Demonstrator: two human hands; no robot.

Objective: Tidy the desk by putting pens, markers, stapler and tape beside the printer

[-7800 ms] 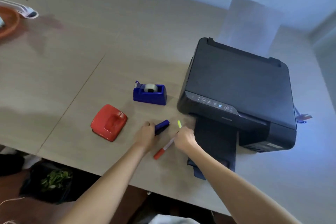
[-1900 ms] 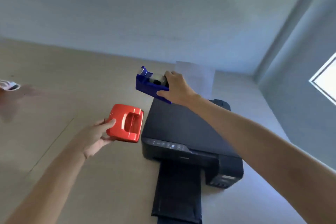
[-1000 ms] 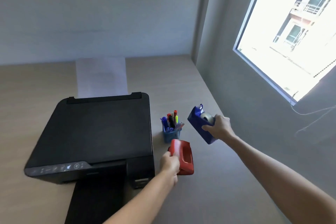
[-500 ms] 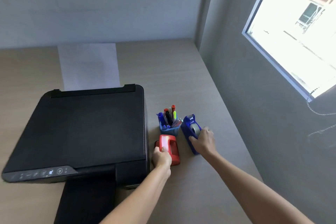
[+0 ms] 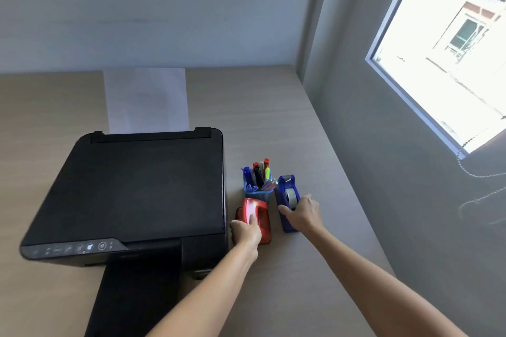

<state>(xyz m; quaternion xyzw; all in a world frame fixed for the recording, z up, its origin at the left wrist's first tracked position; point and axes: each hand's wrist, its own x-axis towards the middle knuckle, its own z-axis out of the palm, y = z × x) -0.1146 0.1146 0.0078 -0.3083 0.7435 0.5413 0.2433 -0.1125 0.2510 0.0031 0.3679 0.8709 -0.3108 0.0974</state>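
The blue tape dispenser (image 5: 287, 201), likely weighted and rigid, sits on the desk (image 5: 315, 254) just right of the pen cup (image 5: 258, 191), right hand (image 5: 302, 213) gripping its near end; left hand (image 5: 245, 231) clasps the hard red stapler (image 5: 257, 216) beside the printer (image 5: 142, 189)
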